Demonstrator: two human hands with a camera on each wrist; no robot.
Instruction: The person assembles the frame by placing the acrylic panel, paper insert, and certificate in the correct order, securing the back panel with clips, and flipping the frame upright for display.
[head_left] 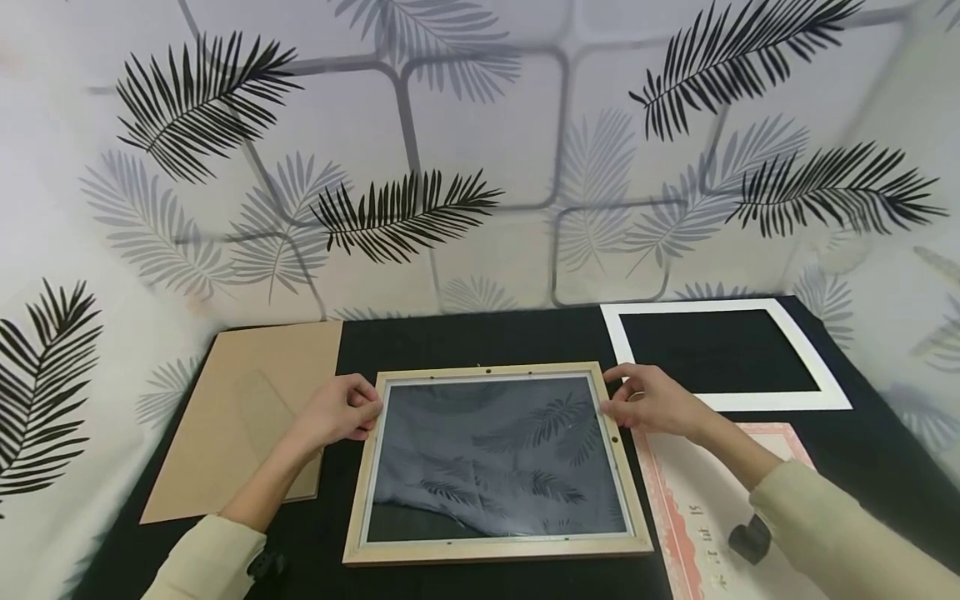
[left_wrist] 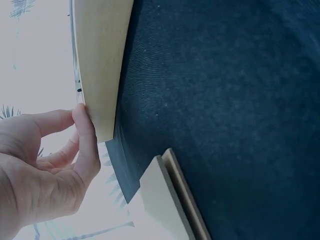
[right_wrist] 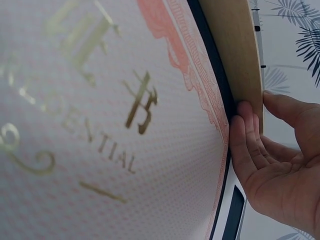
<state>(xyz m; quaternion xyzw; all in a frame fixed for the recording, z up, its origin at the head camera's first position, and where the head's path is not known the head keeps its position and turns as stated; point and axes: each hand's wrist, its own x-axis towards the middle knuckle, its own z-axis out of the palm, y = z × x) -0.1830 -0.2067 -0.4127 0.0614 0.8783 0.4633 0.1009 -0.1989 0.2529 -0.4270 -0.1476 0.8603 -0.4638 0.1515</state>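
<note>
Placed on black cloth [head_left: 465,342], between left hand [head_left: 337,412] and right hand [head_left: 660,402]: wooden frame [head_left: 498,549], with a clear pane [head_left: 495,458] inside its rim. At the frame's left side, near the far corner, pinching the edge with thumb and finger of the left hand, other fingers loosely bent. At the frame's right side, near its far corner, pinching likewise: right thumb on the upper edge, fingers close together against the outer wall.

Likely to tilt if raised like this, because of both grips near the far corners and none by the near edge. Could then drop or crack the pane, if loosely seated; impossible to tell from these views. Possible smudging too, from a thumb straying inward off the narrow rim.

Just right of the frame, a pink-bordered certificate [head_left: 697,492], partly hidden by the right sleeve [head_left: 817,508]; easily creased by a low arm. Right of the frame and farther back, a white mat [head_left: 780,400]. Left of the frame, a brown board [head_left: 225,433], blocking any long leftward slide. Behind the frame, a leaf-patterned curtain [head_left: 487,150].
</note>
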